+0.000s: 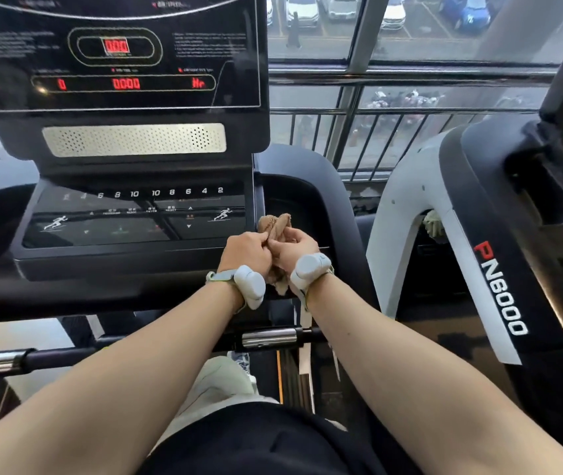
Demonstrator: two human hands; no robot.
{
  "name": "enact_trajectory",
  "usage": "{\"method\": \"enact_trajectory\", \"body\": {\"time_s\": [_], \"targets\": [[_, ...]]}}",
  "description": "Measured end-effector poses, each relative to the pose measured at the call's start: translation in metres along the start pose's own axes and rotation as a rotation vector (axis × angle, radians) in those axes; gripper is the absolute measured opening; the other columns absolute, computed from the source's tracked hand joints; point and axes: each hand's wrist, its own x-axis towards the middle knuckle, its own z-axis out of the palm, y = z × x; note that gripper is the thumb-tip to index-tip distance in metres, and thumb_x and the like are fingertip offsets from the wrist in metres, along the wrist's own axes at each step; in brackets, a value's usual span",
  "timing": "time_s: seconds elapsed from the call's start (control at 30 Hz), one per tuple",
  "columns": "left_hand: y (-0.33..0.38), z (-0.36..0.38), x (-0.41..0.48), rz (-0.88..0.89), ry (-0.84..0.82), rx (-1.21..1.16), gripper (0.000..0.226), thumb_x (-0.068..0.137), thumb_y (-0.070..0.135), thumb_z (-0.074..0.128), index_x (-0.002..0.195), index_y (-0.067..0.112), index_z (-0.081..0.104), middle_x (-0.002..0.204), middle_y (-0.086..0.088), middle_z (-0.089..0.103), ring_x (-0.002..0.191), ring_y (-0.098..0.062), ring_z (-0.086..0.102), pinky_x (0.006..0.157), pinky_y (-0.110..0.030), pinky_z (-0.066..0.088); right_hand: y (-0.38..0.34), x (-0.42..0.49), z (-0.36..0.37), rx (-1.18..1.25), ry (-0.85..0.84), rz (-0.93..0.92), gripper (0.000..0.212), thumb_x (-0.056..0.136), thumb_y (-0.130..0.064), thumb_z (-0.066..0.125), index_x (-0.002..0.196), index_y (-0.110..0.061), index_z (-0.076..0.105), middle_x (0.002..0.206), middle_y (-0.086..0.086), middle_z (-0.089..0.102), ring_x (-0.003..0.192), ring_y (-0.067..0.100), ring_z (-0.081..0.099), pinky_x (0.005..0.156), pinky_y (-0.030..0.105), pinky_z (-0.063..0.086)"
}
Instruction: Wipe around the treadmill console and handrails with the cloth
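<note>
Both hands met at the right end of a treadmill console and gripped one crumpled tan cloth [275, 228] between them. The left hand [244, 250] had its fingers curled, pinching the cloth's near edge against the thumb. The right hand [295, 246] was curled round the other side, knuckles touching the left hand's fingertips. The top of the cloth bunched up above the hands, and a loose tail hung down between the wrists. Each wrist wore a pale grey strapped device, the left one [249, 286] and the right one [309, 269].

The cloth sat just beside the console's glossy black control panel [129, 228], at its right edge, over the dark side tray [299, 200]. The cloth was gathered rather than spread, and it did not lie flat on the panel, so any wiping of the console looked not yet under way or paused; whether the panel was already clean could not be told.

Above the panel was a silver speaker grille [134, 140], and above that a display [115, 46] showing red zeros. Below the panel ran a handlebar [268, 337] with a chrome sensor. Right of the console stood a neighbouring machine marked PN6000 [499, 286], with a window railing [410, 113] behind.
</note>
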Motion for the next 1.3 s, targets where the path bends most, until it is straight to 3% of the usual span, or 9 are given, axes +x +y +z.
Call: {"method": "enact_trajectory", "body": {"time_s": [0.17, 0.27, 0.33, 0.43, 0.63, 0.8, 0.97, 1.1, 1.3], "targets": [[0.008, -0.018, 0.027, -0.062, -0.112, 0.054, 0.022, 0.085, 0.016, 0.057, 0.074, 0.017, 0.076, 0.077, -0.001, 0.07, 0.077, -0.022, 0.067, 0.063, -0.026, 0.05, -0.008, 0.024, 0.009, -0.052, -0.03, 0.079, 0.021, 0.091, -0.009, 0.069, 0.097, -0.026, 0.081, 0.103, 0.005, 0.081, 0.098, 0.026, 0.077, 0.093, 0.047, 0.061], [0.016, -0.027, 0.05, -0.106, -0.145, 0.078, 0.02, 0.084, 0.014, 0.06, 0.069, 0.013, 0.073, 0.071, -0.002, 0.069, 0.069, -0.022, 0.064, 0.051, -0.021, 0.04, -0.02, 0.043, 0.011, -0.08, -0.05, 0.073, 0.028, 0.095, -0.009, 0.066, 0.117, -0.02, 0.078, 0.102, 0.004, 0.081, 0.097, 0.025, 0.077, 0.092, 0.046, 0.062], [0.024, -0.032, 0.062, -0.124, -0.164, 0.093, 0.016, 0.083, 0.012, 0.062, 0.078, 0.01, 0.076, 0.078, -0.005, 0.073, 0.075, -0.025, 0.067, 0.054, -0.023, 0.046, -0.03, 0.046, 0.013, -0.073, -0.077, 0.061, 0.03, 0.097, -0.005, 0.062, 0.119, -0.019, 0.076, 0.103, 0.004, 0.079, 0.102, 0.026, 0.076, 0.094, 0.045, 0.061], [0.031, -0.038, 0.087, -0.16, -0.188, 0.134, 0.024, 0.086, 0.013, 0.064, 0.104, 0.01, 0.079, 0.104, -0.007, 0.077, 0.097, -0.025, 0.071, 0.079, -0.031, 0.059, -0.047, 0.06, 0.018, -0.048, -0.121, 0.062, 0.031, 0.1, 0.0, 0.056, 0.119, -0.018, 0.074, 0.091, 0.003, 0.075, 0.102, 0.031, 0.074, 0.094, 0.052, 0.06], [0.04, -0.044, 0.133, -0.211, -0.184, 0.159, 0.026, 0.09, 0.014, 0.064, 0.114, 0.011, 0.076, 0.113, -0.006, 0.075, 0.106, -0.024, 0.069, 0.093, -0.033, 0.056, -0.066, 0.101, 0.031, 0.04, -0.154, 0.111, 0.042, 0.103, 0.004, 0.048, 0.141, -0.01, 0.06, 0.108, 0.01, 0.075, 0.101, 0.032, 0.074, 0.095, 0.05, 0.059], [0.044, -0.046, 0.159, -0.165, -0.179, 0.182, 0.016, 0.088, 0.016, 0.064, 0.096, 0.012, 0.077, 0.096, -0.005, 0.075, 0.093, -0.024, 0.07, 0.07, -0.028, 0.047, -0.081, 0.129, 0.038, 0.055, -0.145, 0.106, 0.044, 0.103, 0.006, 0.047, 0.139, -0.012, 0.062, 0.104, 0.005, 0.076, 0.1, 0.03, 0.073, 0.101, 0.048, 0.056], [0.047, -0.052, 0.177, -0.144, -0.174, 0.163, 0.012, 0.085, 0.007, 0.062, 0.089, 0.011, 0.073, 0.077, 0.0, 0.069, 0.083, -0.025, 0.068, 0.07, -0.033, 0.054, -0.084, 0.148, 0.042, 0.009, -0.118, 0.127, 0.049, 0.093, 0.001, 0.06, 0.139, -0.015, 0.063, 0.112, 0.01, 0.078, 0.103, 0.035, 0.075, 0.095, 0.051, 0.06], [0.045, -0.048, 0.183, -0.117, -0.149, 0.149, 0.011, 0.084, 0.007, 0.061, 0.085, 0.013, 0.07, 0.08, -0.006, 0.072, 0.08, -0.026, 0.069, 0.075, -0.041, 0.059, -0.084, 0.155, 0.034, 0.011, -0.127, 0.122, 0.046, 0.09, 0.002, 0.063, 0.133, -0.014, 0.069, 0.113, 0.012, 0.078, 0.104, 0.033, 0.076, 0.094, 0.05, 0.06], [0.038, -0.035, 0.184, -0.128, -0.127, 0.136, 0.014, 0.085, 0.016, 0.065, 0.083, 0.021, 0.078, 0.086, 0.0, 0.073, 0.084, -0.021, 0.068, 0.068, -0.028, 0.05, -0.085, 0.162, 0.027, -0.083, -0.129, 0.094, 0.049, 0.088, 0.006, 0.062, 0.132, -0.013, 0.069, 0.114, 0.01, 0.078, 0.105, 0.029, 0.075, 0.097, 0.047, 0.06]]}}
